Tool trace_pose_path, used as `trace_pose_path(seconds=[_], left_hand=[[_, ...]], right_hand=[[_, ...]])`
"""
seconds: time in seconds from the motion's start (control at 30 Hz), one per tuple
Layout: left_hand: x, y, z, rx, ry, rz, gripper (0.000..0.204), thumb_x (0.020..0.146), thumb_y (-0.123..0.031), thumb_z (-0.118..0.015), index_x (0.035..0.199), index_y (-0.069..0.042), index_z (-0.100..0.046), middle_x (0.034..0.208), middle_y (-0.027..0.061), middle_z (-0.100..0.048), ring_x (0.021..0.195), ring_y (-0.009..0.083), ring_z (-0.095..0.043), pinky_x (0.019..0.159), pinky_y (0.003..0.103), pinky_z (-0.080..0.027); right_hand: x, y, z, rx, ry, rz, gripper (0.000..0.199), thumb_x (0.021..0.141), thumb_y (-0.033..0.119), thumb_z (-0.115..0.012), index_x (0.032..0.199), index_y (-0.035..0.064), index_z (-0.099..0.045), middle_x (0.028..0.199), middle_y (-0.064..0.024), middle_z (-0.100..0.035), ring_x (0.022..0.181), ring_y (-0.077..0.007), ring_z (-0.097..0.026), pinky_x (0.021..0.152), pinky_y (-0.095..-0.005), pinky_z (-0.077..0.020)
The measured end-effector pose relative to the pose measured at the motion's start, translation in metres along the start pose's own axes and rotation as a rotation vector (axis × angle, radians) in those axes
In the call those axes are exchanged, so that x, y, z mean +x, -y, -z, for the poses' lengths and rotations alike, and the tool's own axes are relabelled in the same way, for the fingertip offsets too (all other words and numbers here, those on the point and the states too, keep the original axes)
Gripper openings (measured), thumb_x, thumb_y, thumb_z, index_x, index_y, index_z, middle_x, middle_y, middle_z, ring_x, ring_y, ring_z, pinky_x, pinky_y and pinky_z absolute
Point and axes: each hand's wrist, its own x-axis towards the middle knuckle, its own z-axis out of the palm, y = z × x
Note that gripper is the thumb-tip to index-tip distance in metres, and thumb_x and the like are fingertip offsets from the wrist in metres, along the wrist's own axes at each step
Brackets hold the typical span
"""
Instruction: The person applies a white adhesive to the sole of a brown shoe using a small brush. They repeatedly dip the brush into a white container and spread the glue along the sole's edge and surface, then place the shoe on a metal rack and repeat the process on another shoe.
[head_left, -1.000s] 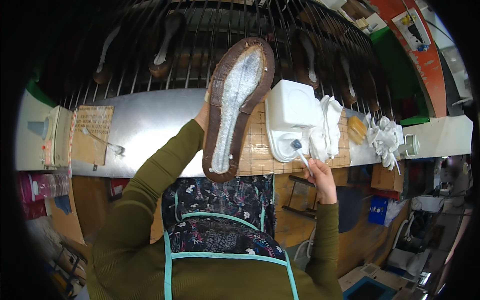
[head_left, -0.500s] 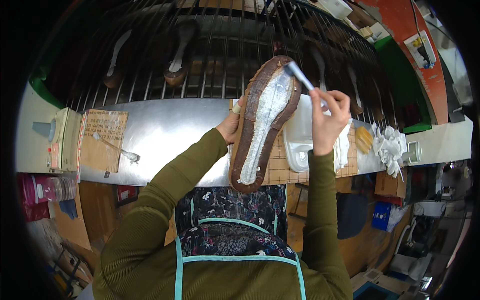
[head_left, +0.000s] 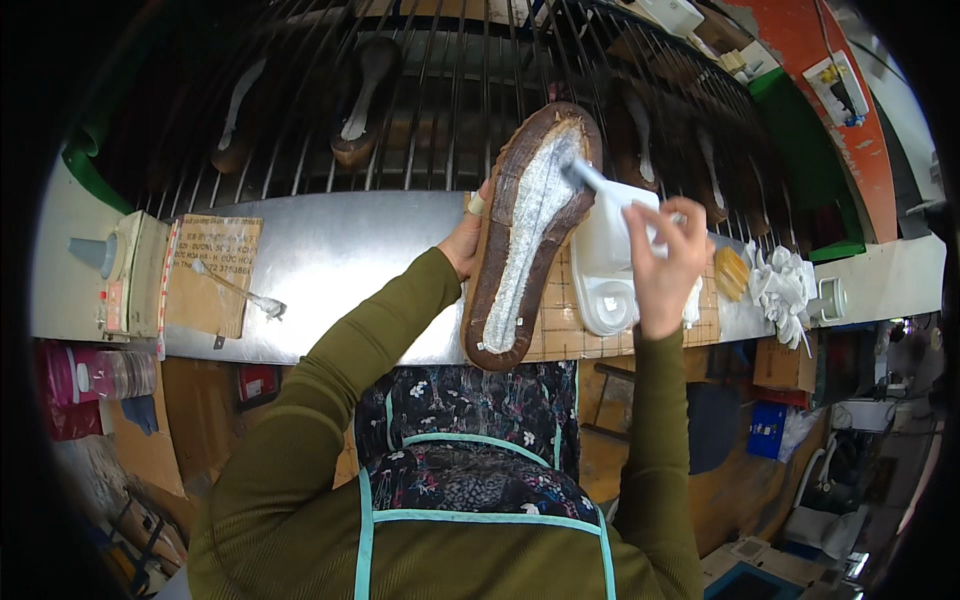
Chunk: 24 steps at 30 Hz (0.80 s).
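Shoe [head_left: 530, 230], brown and upturned, is held above the near side of the metal tabletop [head_left: 330, 240], partly over the gridded mat [head_left: 557, 320]. Through the head camera I see its underside facing up at me. Its long axis runs mostly away from the wearer, tilted to the right at the far end: the broad toe points away, the narrower heel toward the floral apron [head_left: 470, 440]. A whitish strip follows that axis.

I see the left hand [head_left: 463, 243] clamped on the shoe's left edge. The right hand [head_left: 672, 255] pinches the handle of a brush [head_left: 590, 177], whose blurred bristle end lies over the strip near the toe; I cannot tell how firmly it presses. Below that hand stands a white container [head_left: 605, 245].
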Motion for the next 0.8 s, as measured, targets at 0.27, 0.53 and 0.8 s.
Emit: trace_pose_path(seconds=[0.27,0.53,0.8], left_hand=[[-0.006,-0.001,-0.008,0.094,-0.001,-0.033,0.087,0.078,-0.075,-0.051,0.133,-0.007,-0.049,0.127,0.0143,-0.056,0.112,0.022,-0.057,0.096,0.037,-0.048],[-0.009,-0.002,-0.011,0.15,-0.129,-0.022,0.098,0.071,-0.08,-0.053,0.136,-0.008,-0.046,0.131,0.0146,-0.053,0.113,0.0246,-0.057,0.099,0.039,-0.047],[-0.016,-0.008,-0.022,0.222,-0.087,-0.064,0.099,0.07,-0.081,-0.051,0.138,-0.01,-0.043,0.129,0.0128,-0.054,0.116,0.0236,-0.055,0.098,0.039,-0.048]], right_hand=[[0.0,0.018,-0.012,-0.022,-0.057,0.208,0.015,0.074,0.023,-0.076,0.087,0.0166,-0.073,0.087,0.0007,-0.057,0.061,-0.0119,-0.047,0.071,-0.0326,-0.0241],[-0.117,0.054,0.056,0.323,0.398,0.003,0.02,0.071,0.022,-0.08,0.089,0.0147,-0.074,0.085,-0.0007,-0.058,0.072,-0.0119,-0.048,0.073,-0.032,-0.0263],[-0.052,0.029,0.001,-0.007,-0.096,0.079,0.021,0.072,0.019,-0.079,0.092,0.0152,-0.074,0.089,-0.0012,-0.057,0.076,-0.0131,-0.052,0.078,-0.0326,-0.0251]])
